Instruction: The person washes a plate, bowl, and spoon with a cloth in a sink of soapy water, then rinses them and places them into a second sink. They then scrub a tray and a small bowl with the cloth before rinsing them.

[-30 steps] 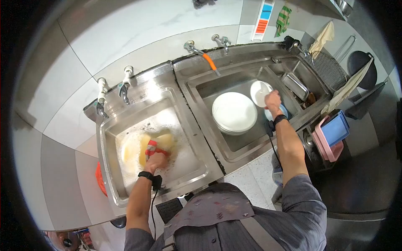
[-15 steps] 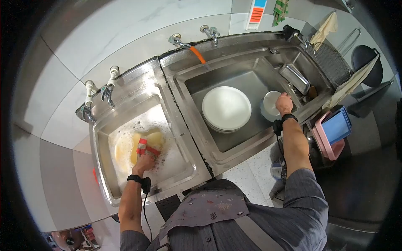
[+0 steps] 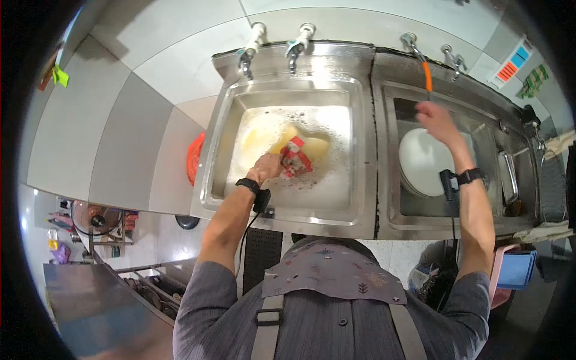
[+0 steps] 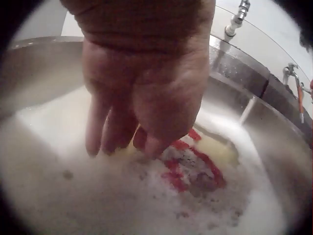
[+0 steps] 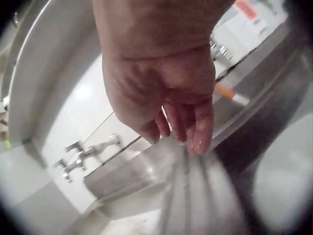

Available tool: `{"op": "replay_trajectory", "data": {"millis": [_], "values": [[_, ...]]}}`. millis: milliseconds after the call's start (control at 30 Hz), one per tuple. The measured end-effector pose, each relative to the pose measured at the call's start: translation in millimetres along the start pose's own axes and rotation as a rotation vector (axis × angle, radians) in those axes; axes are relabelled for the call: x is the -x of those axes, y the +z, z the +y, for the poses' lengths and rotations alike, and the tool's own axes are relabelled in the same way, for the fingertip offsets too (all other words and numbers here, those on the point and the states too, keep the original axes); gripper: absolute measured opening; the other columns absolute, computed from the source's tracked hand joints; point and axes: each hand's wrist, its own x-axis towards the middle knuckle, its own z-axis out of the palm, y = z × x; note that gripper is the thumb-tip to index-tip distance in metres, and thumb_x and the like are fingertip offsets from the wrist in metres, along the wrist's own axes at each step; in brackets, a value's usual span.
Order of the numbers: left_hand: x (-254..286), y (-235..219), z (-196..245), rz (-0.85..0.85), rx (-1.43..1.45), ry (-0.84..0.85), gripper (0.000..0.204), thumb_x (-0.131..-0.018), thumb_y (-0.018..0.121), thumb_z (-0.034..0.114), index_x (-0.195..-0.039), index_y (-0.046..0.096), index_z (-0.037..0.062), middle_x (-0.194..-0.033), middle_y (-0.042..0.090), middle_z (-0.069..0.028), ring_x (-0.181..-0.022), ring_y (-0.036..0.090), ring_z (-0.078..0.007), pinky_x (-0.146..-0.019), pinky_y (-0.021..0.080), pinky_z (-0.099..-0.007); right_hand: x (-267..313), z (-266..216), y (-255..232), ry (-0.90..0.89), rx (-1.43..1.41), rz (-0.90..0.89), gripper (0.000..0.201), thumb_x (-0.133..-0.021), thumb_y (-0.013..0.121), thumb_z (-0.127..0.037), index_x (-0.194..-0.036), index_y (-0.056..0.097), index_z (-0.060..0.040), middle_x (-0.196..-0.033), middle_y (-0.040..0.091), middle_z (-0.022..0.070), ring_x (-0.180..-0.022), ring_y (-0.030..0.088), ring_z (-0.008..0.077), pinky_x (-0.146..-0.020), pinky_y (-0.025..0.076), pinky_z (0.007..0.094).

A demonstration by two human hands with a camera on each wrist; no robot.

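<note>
Left hand (image 3: 266, 168) beside crumpled red-and-white cloth (image 3: 298, 159)

The left hand's fingers point down into white suds (image 3: 336, 180) in the left steel basin (image 3: 363, 150); whether they grip anything is hidden. The cloth lies just right of them. Rightward, stacked round white plates (image 3: 425, 161) sit in the right steel basin (image 3: 420, 225). Farther back, the right hand (image 3: 438, 120) is empty, fingers loosely bent, near an orange hose (image 3: 427, 77) below the pale tiled wall (image 3: 360, 21).

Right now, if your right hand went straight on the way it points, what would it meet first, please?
Probably the steel divider between the two sinks, though how high the right hand is above it is hard to judge.
</note>
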Motion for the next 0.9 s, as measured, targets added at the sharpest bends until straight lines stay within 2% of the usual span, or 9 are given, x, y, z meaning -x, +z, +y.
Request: {"op": "replay_trajectory", "data": {"millis": [100, 133, 200, 333, 433, 467, 667, 767, 900], "values": [[0.1, 9.0, -26.5, 0.082, 0.037, -0.057, 0.041, -0.087, 0.070, 0.038, -0.090, 0.071, -0.0032, -0.095, 0.072, -0.0262, -0.087, 0.071, -0.0384, -0.077, 0.057, -0.0463, -28.3, -113.8, 77.5, -0.096, -0.238, -0.363, 0.043, -0.091, 0.062, -0.027, -0.127, 0.064, -0.0051, -0.113, 0.072, 0.0186, -0.101, 0.070, 0.0313, -0.088, 0.055, 0.0401], [7.6, -3.8, -22.0, 0.007, 0.083, -0.125, 0.042, -0.088, 0.069, 0.038, -0.092, 0.071, -0.0041, -0.094, 0.072, -0.0249, -0.085, 0.072, -0.0361, -0.075, 0.057, -0.0450, -39.8, -142.5, 105.0, -0.136, -0.123, -0.542, 0.050, -0.092, 0.065, -0.025, -0.137, 0.057, -0.0069, -0.128, 0.065, 0.0185, -0.096, 0.069, 0.0265, -0.081, 0.058, 0.0383], [19.4, -19.2, -23.0, -0.060, 0.136, -0.206, 0.044, -0.089, 0.068, 0.038, -0.095, 0.070, -0.0050, -0.094, 0.072, -0.0236, -0.082, 0.072, -0.0338, -0.073, 0.058, -0.0437, -57.7, -152.4, 205.2, -0.380, -0.055, -0.505, 0.063, -0.089, 0.069, -0.028, -0.146, 0.049, -0.0098, -0.138, 0.059, 0.0247, -0.114, 0.065, 0.0346, -0.098, 0.053, 0.0417], [19.3, -9.6, -40.0, -0.264, 0.399, -0.225, 0.045, -0.089, 0.068, 0.037, -0.105, 0.067, -0.0048, -0.091, 0.071, -0.0175, -0.076, 0.071, -0.0287, -0.066, 0.058, -0.0392, -37.6, -196.7, 302.2, -0.276, 0.132, -0.594, 0.073, -0.089, 0.070, -0.028, -0.154, 0.040, -0.0139, -0.151, 0.047, 0.0230, -0.131, 0.054, 0.0366, -0.109, 0.046, 0.0442], [6.2, -8.6, -42.4, -0.408, 0.374, -0.210, 0.044, -0.087, 0.068, 0.035, -0.109, 0.067, -0.0038, -0.091, 0.070, -0.0142, -0.075, 0.068, -0.0267, -0.065, 0.057, -0.0372, -20.8, -218.7, 322.5, -0.316, 0.242, -0.699, 0.072, -0.088, 0.070, -0.025, -0.153, 0.040, -0.0150, -0.154, 0.043, 0.0211, -0.133, 0.051, 0.0389, -0.111, 0.045, 0.0448], [3.9, -5.6, -45.5, -0.364, 0.428, -0.193, 0.044, -0.087, 0.067, 0.033, -0.111, 0.068, -0.0032, -0.093, 0.072, -0.0159, -0.072, 0.069, -0.0281, -0.066, 0.057, -0.0378, -17.6, -224.2, 324.4, -0.308, 0.282, -0.825, 0.071, -0.087, 0.070, -0.022, -0.152, 0.042, -0.0150, -0.154, 0.042, 0.0203, -0.134, 0.051, 0.0405, -0.111, 0.044, 0.0450], [-23.6, 10.3, -58.8, -0.224, 0.652, -0.172, 0.047, -0.085, 0.070, 0.034, -0.115, 0.069, -0.0013, -0.098, 0.074, -0.0152, -0.082, 0.073, -0.0279, -0.071, 0.057, -0.0419, -34.0, -210.6, 364.2, -0.607, 0.619, -0.834, 0.066, -0.078, 0.071, -0.010, -0.141, 0.052, -0.0106, -0.142, 0.054, 0.0192, -0.125, 0.058, 0.0372, -0.104, 0.050, 0.0452], [-36.5, 13.1, -54.6, -0.258, 0.594, -0.119, 0.037, -0.086, 0.070, 0.028, -0.107, 0.069, -0.0027, -0.087, 0.071, -0.0163, -0.070, 0.070, -0.0240, -0.065, 0.059, -0.0402, -36.3, -194.8, 370.2, -0.338, 0.334, -0.664, 0.044, -0.085, 0.068, -0.011, -0.129, 0.064, -0.0088, -0.128, 0.065, 0.0211, -0.126, 0.059, 0.0356, -0.101, 0.053, 0.0469], [-34.4, 5.7, -42.3, -0.231, 0.324, -0.009, 0.031, -0.085, 0.071, 0.026, -0.098, 0.072, -0.0024, -0.089, 0.073, -0.0192, -0.072, 0.074, -0.0273, -0.063, 0.060, -0.0419, -43.0, -185.0, 357.7, -0.267, 0.334, -0.564, 0.031, -0.085, 0.068, -0.009, -0.116, 0.071, -0.0066, -0.125, 0.066, 0.0217, -0.121, 0.062, 0.0380, -0.099, 0.054, 0.0473]]}}
